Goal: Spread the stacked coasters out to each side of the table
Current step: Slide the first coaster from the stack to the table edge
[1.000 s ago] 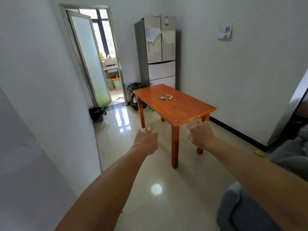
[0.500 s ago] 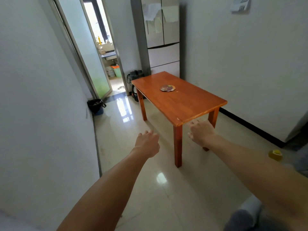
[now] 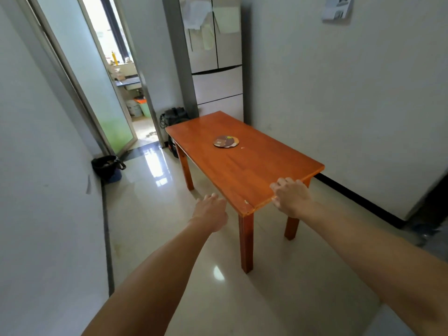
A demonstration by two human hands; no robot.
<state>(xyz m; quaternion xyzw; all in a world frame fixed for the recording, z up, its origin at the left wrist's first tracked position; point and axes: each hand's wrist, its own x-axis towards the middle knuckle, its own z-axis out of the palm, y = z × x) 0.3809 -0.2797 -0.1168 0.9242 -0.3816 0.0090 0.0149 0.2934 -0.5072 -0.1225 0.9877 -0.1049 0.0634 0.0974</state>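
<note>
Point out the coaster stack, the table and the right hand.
coaster stack (image 3: 226, 141), head view, centre of the top coaster.
table (image 3: 261, 170), head view, bare wood of the tabletop.
right hand (image 3: 292, 198), head view, back of the hand at the table's near edge.

Round stacked coasters (image 3: 226, 141) lie flat mid-table (image 3: 266, 170).

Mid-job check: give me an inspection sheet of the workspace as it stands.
Surface: orange wooden table, bare at the near end.
Job's things: coaster stack mid-table, stacked and slightly fanned.
Clutter: small pale speck beside the stack.
Grippers: left hand empty, short of the table's near corner; right hand empty, over the near edge.
Cables: dark cords by the fridge.
Surroundings: fridge, open doorway, black bin.
</note>
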